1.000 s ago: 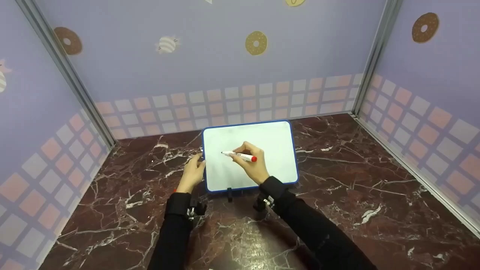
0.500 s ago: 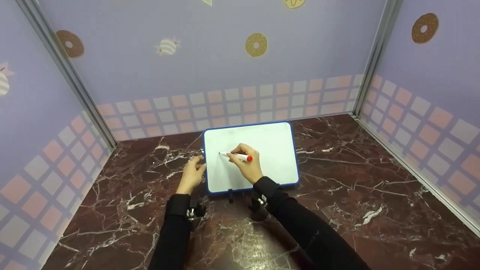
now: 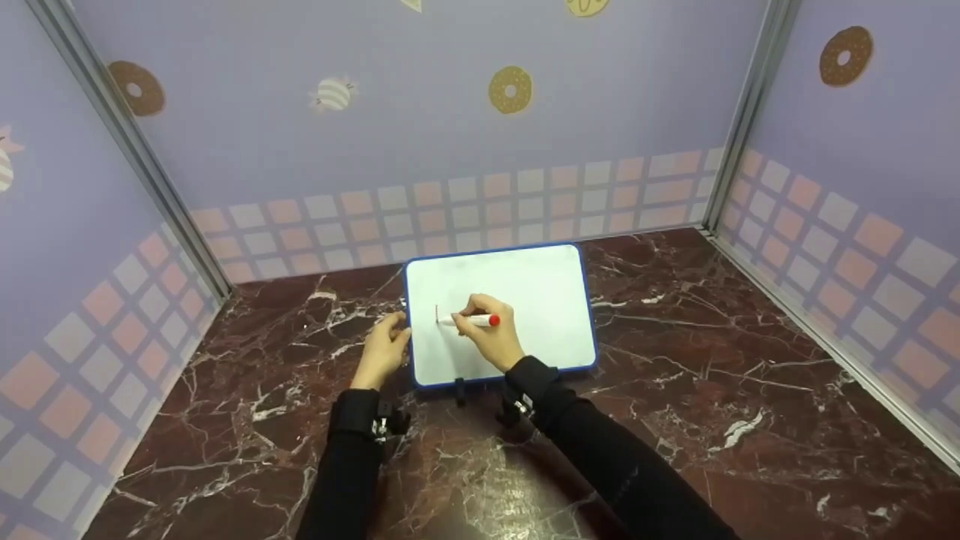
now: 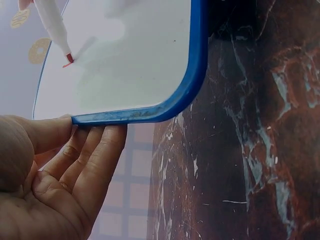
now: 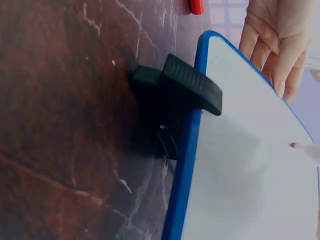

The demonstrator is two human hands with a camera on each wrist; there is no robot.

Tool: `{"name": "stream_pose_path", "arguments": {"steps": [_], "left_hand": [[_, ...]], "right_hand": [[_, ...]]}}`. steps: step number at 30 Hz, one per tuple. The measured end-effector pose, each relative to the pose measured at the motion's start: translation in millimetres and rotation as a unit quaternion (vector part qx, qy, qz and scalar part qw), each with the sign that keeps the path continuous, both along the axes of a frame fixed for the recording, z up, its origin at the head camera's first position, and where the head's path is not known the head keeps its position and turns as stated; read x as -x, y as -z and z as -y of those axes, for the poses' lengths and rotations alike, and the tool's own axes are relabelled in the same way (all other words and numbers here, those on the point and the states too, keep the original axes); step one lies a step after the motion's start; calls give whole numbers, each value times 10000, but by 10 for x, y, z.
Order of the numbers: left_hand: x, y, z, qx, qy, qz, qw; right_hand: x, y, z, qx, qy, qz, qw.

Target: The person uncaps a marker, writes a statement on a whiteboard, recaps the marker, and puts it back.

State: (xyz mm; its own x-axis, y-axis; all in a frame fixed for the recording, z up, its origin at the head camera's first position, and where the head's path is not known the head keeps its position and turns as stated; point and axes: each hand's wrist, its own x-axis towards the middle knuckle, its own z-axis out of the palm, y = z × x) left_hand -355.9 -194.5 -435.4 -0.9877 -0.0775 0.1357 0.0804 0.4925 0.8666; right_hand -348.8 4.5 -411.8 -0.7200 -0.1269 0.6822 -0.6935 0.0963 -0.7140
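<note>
A whiteboard (image 3: 517, 292) with a blue frame leans upright at a tilt on a black stand (image 5: 192, 85), whose clip hooks over its lower edge. My left hand (image 3: 383, 351) pinches the board's left edge, thumb at the front and fingers behind, as the left wrist view shows. My right hand (image 3: 491, 330) holds a white marker (image 4: 52, 27) with a red end, pen-like, its red tip on the board's left part. A short red line (image 3: 436, 313) shows at the tip. In the right wrist view, only the front part of the marker appears.
The board stands on a dark red marbled tabletop (image 3: 720, 360). Lilac walls with a checked border (image 3: 322, 217) close off the back and sides. A small red object (image 5: 196, 6) shows at the top edge of the right wrist view, partly cut off.
My right hand has shifted left, then slightly down with the marker, and a short red vertical line now shows on the board. My left hand keeps its place at the edge.
</note>
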Motion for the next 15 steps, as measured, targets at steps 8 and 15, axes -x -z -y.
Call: {"name": "stream_pose_path", "arguments": {"steps": [8, 15], "left_hand": [[-2, 30, 4, 67, -64, 36, 10000], [-7, 19, 16, 84, -20, 24, 10000]], "right_hand": [[204, 264, 31, 47, -235, 491, 9985], [215, 252, 6, 425, 26, 421, 9982]]}}
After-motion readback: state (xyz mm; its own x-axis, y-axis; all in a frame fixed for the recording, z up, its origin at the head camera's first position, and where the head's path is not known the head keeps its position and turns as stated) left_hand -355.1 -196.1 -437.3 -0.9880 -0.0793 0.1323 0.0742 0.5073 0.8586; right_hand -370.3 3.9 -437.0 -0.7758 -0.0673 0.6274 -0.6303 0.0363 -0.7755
